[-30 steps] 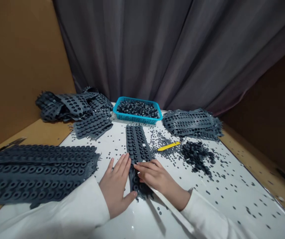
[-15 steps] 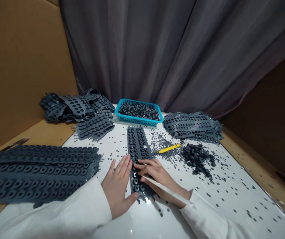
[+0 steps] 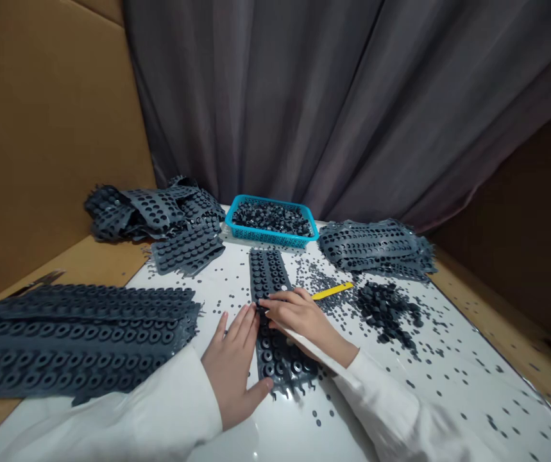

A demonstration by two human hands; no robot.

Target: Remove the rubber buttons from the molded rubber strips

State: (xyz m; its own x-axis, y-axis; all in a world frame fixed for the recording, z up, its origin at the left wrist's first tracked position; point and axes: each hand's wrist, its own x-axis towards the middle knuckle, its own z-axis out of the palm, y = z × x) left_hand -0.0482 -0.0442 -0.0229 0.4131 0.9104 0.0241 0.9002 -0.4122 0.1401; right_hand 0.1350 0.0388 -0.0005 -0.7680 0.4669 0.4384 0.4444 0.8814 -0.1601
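At the far left, a stack of grey rubber sheets (image 3: pixel 77 340) lies on the white tabletop (image 3: pixel 448 378), with a crumpled pile of punched sheets (image 3: pixel 152 208) behind it. Your left hand (image 3: pixel 233 366) rests open and flat, its thumb and fingertips against the edge of a punched rubber strip (image 3: pixel 275 343). That strip lies lengthwise on the tabletop, under your 2 hands. Your right hand (image 3: pixel 304 317) lies across it, fingers curled; whether they pinch anything cannot be told. Farther off sit a blue plastic basket (image 3: pixel 244 234) of black rubber pieces, a yellow flat stick (image 3: pixel 331 290), a loose heap of black rubber pieces (image 3: pixel 385 311) and, at right, 1 more stack of sheets (image 3: pixel 376 247).
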